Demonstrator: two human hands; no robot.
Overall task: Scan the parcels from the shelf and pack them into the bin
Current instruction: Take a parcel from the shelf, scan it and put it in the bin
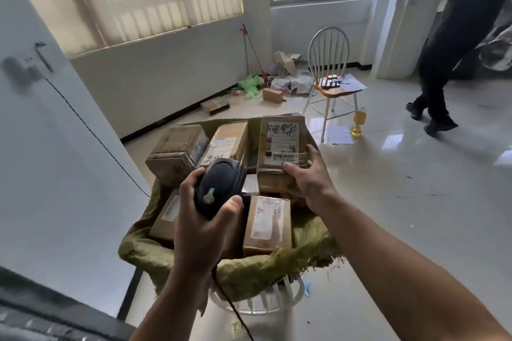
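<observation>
Cardboard parcel [281, 144] gripped by right hand [307, 180], thumb on the labelled face, fingers curled round its right edge, firm hold; left hand [194, 219] wrapped tight round black scanner [219, 188], thumb on the side of the head just below the green button, cannot tell if trigger is pressed; scanner head sits above the bin [266, 304] centre, just left of the held parcel, nose aimed away from the camera; held parcel is at the bin's far right side, label up, cannot tell if it rests on the load or hangs just over it; bin is white slatted, lined with green sack [249, 271], already holding several boxes: one at its far left [177, 155], one far centre [228, 141], one near centre [267, 224], one near left [166, 216]; scanner cable [235, 313] drops down the bin's near side; shelf not in view; beyond the bin, chair [329, 63] and yellow bottle [359, 124], another person [448, 50] further off to the right; step judged: scan of the held parcel, or just-scanned placement; next move calls for swinging the scanner nose right onto the barcode, then letting the parcel down into a gap so the pile does not topple
</observation>
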